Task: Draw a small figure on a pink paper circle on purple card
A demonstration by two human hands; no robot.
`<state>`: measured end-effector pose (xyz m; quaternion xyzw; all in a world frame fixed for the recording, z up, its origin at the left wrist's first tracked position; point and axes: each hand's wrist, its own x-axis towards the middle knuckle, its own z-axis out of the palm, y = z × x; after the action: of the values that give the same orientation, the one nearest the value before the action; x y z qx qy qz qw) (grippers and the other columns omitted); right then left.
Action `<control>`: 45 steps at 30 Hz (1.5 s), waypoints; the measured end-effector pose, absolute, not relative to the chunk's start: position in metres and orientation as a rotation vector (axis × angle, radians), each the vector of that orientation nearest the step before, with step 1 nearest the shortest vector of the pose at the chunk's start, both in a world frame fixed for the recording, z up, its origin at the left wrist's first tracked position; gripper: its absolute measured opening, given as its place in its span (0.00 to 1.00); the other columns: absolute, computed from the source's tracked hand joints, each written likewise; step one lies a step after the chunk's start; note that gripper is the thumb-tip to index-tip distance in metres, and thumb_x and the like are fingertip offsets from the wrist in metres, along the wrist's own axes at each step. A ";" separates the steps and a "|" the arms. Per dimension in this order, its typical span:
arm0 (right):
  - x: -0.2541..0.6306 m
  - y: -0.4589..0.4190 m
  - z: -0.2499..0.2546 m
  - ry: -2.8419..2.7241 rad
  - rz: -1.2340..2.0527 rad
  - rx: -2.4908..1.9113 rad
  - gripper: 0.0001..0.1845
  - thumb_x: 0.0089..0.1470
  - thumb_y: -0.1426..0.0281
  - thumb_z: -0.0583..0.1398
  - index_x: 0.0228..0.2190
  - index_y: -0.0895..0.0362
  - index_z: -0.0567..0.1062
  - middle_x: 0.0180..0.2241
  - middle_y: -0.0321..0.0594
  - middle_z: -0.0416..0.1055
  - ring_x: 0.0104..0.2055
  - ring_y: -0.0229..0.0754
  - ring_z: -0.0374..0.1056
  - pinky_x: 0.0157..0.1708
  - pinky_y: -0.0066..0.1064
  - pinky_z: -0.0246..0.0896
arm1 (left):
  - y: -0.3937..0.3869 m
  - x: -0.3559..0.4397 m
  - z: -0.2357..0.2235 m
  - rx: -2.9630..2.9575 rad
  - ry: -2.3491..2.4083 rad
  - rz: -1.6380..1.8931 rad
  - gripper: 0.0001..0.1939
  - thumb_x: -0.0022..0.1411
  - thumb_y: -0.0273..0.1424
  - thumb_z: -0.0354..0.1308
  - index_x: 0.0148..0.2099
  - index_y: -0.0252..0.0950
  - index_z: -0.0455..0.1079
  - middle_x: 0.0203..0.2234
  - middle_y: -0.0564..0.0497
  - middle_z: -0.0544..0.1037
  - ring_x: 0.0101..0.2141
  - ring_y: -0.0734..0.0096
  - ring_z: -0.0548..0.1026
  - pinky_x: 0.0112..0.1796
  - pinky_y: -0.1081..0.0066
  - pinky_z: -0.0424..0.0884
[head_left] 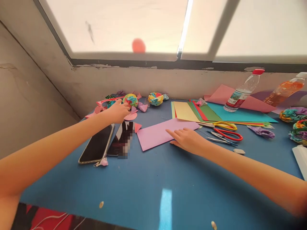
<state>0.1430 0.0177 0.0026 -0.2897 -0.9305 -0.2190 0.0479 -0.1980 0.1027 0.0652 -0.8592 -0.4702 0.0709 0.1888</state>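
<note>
My left hand reaches over cut paper scraps at the back left, beside a multicoloured pleated paper ball. Its fingers are loosely bent and apart, and I see nothing held in them. A folded sheet of lilac paper lies at the middle of the table. On its near right edge rests my right hand, index finger stretched over the paper and thumb apart from it. Close to the left hand are a pink paper piece and a small purple paper piece.
Two phones lie left on the blue table. Coloured paper sheets, yellow-handled scissors, red-handled scissors and blue-tipped pliers lie right. Behind stand a water bottle and an orange drink bottle.
</note>
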 end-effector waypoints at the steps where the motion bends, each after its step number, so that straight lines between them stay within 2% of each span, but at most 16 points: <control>1: 0.142 0.023 0.001 -2.876 -0.717 -0.811 0.18 0.65 0.68 0.48 0.47 0.64 0.71 0.29 0.46 0.73 0.29 0.44 0.68 0.28 0.34 0.53 | 0.105 -0.197 0.064 -2.411 -1.267 0.294 0.15 0.47 0.27 0.55 0.37 0.39 0.78 0.38 0.44 0.79 0.48 0.54 0.69 0.53 0.55 0.55; 6: 0.136 0.029 -0.002 -2.892 -0.924 -0.466 0.13 0.58 0.81 0.50 0.31 0.63 0.73 0.24 0.42 0.69 0.23 0.39 0.63 0.24 0.33 0.46 | 0.108 -0.194 0.050 -2.288 -1.042 0.542 0.15 0.47 0.19 0.54 0.37 0.34 0.77 0.36 0.40 0.78 0.42 0.54 0.70 0.49 0.53 0.57; 12: 0.127 -0.024 0.000 -2.748 -0.980 -0.338 0.10 0.53 0.81 0.54 0.24 0.61 0.70 0.19 0.37 0.60 0.19 0.36 0.54 0.23 0.34 0.39 | 0.103 -0.192 0.061 -2.250 -1.033 0.395 0.12 0.49 0.14 0.53 0.32 0.31 0.73 0.29 0.41 0.77 0.37 0.57 0.71 0.39 0.59 0.60; 17: 0.130 -0.056 -0.009 -2.741 -0.659 -0.447 0.08 0.54 0.80 0.54 0.27 0.60 0.71 0.21 0.38 0.63 0.22 0.37 0.55 0.24 0.33 0.41 | 0.052 -0.155 0.094 -2.078 -1.041 -0.076 0.15 0.59 0.19 0.44 0.26 0.33 0.68 0.20 0.46 0.69 0.27 0.62 0.67 0.27 0.64 0.57; 21: 0.130 -0.052 -0.011 -2.665 -0.261 -0.619 0.11 0.58 0.75 0.52 0.24 0.58 0.68 0.21 0.36 0.61 0.22 0.36 0.53 0.24 0.30 0.44 | -0.015 -0.102 0.063 -2.336 -0.683 -0.330 0.12 0.56 0.18 0.46 0.24 0.35 0.64 0.17 0.51 0.64 0.20 0.69 0.61 0.22 0.68 0.53; 23: 0.131 -0.050 -0.009 -2.639 -0.112 -0.678 0.14 0.60 0.73 0.51 0.23 0.58 0.66 0.21 0.37 0.62 0.23 0.36 0.52 0.24 0.30 0.46 | -0.039 -0.081 0.041 -2.469 -0.758 -0.434 0.12 0.56 0.20 0.48 0.22 0.36 0.62 0.15 0.53 0.61 0.16 0.72 0.58 0.19 0.69 0.50; 25: 0.134 -0.049 -0.007 -2.629 0.013 -0.681 0.13 0.59 0.72 0.51 0.23 0.58 0.67 0.22 0.38 0.63 0.24 0.37 0.52 0.24 0.30 0.46 | -0.052 -0.070 0.031 -2.686 -0.957 -0.384 0.09 0.57 0.23 0.51 0.25 0.35 0.64 0.17 0.54 0.65 0.17 0.73 0.62 0.18 0.71 0.54; 27: 0.137 -0.048 -0.004 -2.605 0.204 -0.689 0.11 0.59 0.72 0.51 0.25 0.58 0.69 0.22 0.37 0.63 0.24 0.36 0.52 0.24 0.29 0.47 | -0.053 -0.071 0.036 -2.894 -1.196 -0.268 0.10 0.60 0.30 0.53 0.26 0.35 0.67 0.21 0.53 0.69 0.19 0.73 0.65 0.19 0.72 0.59; 29: 0.141 -0.044 0.001 -2.538 0.555 -0.778 0.10 0.59 0.72 0.51 0.30 0.58 0.70 0.22 0.35 0.62 0.23 0.35 0.53 0.24 0.28 0.49 | -0.050 -0.082 0.050 -3.105 -1.263 -0.147 0.15 0.62 0.38 0.54 0.26 0.36 0.68 0.23 0.53 0.72 0.23 0.73 0.70 0.23 0.72 0.65; 31: 0.145 -0.034 0.006 -2.386 1.025 -0.947 0.11 0.61 0.69 0.49 0.35 0.58 0.70 0.22 0.34 0.64 0.23 0.34 0.57 0.24 0.26 0.53 | -0.048 -0.100 0.062 -3.246 -1.081 -0.153 0.11 0.64 0.35 0.54 0.31 0.38 0.71 0.30 0.54 0.76 0.33 0.72 0.75 0.37 0.71 0.71; 32: 0.149 -0.027 0.009 -2.296 1.238 -1.036 0.13 0.62 0.67 0.48 0.37 0.58 0.70 0.23 0.34 0.65 0.23 0.34 0.60 0.24 0.26 0.55 | -0.048 -0.110 0.064 -3.243 -0.977 -0.196 0.07 0.63 0.33 0.54 0.36 0.40 0.73 0.35 0.54 0.78 0.37 0.71 0.76 0.44 0.69 0.70; 34: 0.159 -0.011 0.017 -2.205 1.406 -1.216 0.16 0.63 0.63 0.46 0.40 0.58 0.69 0.25 0.36 0.67 0.25 0.36 0.65 0.25 0.26 0.58 | -0.052 -0.128 0.059 -3.131 -0.916 -0.215 0.12 0.64 0.29 0.52 0.48 0.42 0.71 0.47 0.52 0.76 0.46 0.68 0.74 0.51 0.65 0.67; 36: 0.176 0.005 0.028 -2.327 1.054 -1.466 0.16 0.63 0.63 0.46 0.40 0.58 0.70 0.26 0.38 0.69 0.28 0.38 0.66 0.26 0.28 0.58 | -0.056 -0.141 0.045 -3.005 -0.959 -0.267 0.19 0.64 0.24 0.48 0.56 0.41 0.67 0.53 0.49 0.72 0.49 0.65 0.72 0.51 0.62 0.67; 39: 0.209 0.023 0.047 -2.551 -0.050 -2.027 0.14 0.59 0.74 0.48 0.35 0.61 0.72 0.36 0.49 0.71 0.36 0.47 0.67 0.27 0.32 0.53 | -0.062 -0.147 0.022 -2.964 -0.957 -0.296 0.22 0.66 0.24 0.46 0.60 0.40 0.62 0.55 0.49 0.70 0.53 0.64 0.68 0.56 0.57 0.61; 42: 0.235 0.032 0.060 -2.640 -0.098 -2.380 0.13 0.59 0.73 0.49 0.34 0.61 0.74 0.40 0.51 0.70 0.39 0.50 0.67 0.27 0.34 0.53 | -0.065 -0.139 0.011 -2.969 -0.984 -0.316 0.21 0.67 0.27 0.46 0.61 0.40 0.60 0.56 0.49 0.69 0.56 0.62 0.65 0.59 0.53 0.55; 45: 0.245 0.040 0.058 -2.688 0.009 -2.435 0.15 0.61 0.71 0.49 0.31 0.59 0.74 0.40 0.50 0.70 0.37 0.49 0.68 0.28 0.34 0.53 | -0.069 -0.126 0.008 -2.984 -1.041 -0.410 0.19 0.68 0.28 0.46 0.59 0.38 0.63 0.55 0.45 0.70 0.53 0.60 0.66 0.55 0.53 0.60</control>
<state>0.2451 0.0398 0.0580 -0.6517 -0.7194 0.0025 -0.2403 -0.1261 -0.0688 0.0085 -0.9361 -0.3265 -0.1288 -0.0224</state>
